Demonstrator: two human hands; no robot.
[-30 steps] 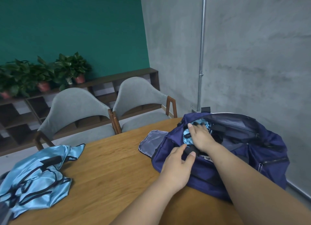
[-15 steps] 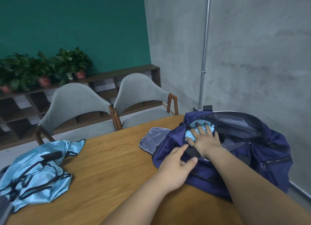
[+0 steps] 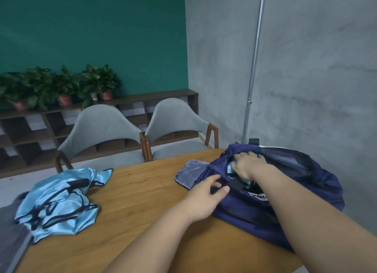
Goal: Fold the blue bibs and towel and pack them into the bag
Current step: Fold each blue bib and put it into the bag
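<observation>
Head view: on the wooden table (image 3: 142,193) the navy bag (image 3: 306,183) lies unzipped at about 2 o'clock. The right hand (image 3: 247,165) reaches into its mouth, fingers spread flat, pressing a folded light-blue bib (image 3: 230,169) down inside. The left hand (image 3: 204,198) rests on the bag's near edge at 7 o'clock of the right, fingers loosely extended. A crumpled heap of blue bibs (image 3: 59,199) lies at 9 o'clock, well apart.
</observation>
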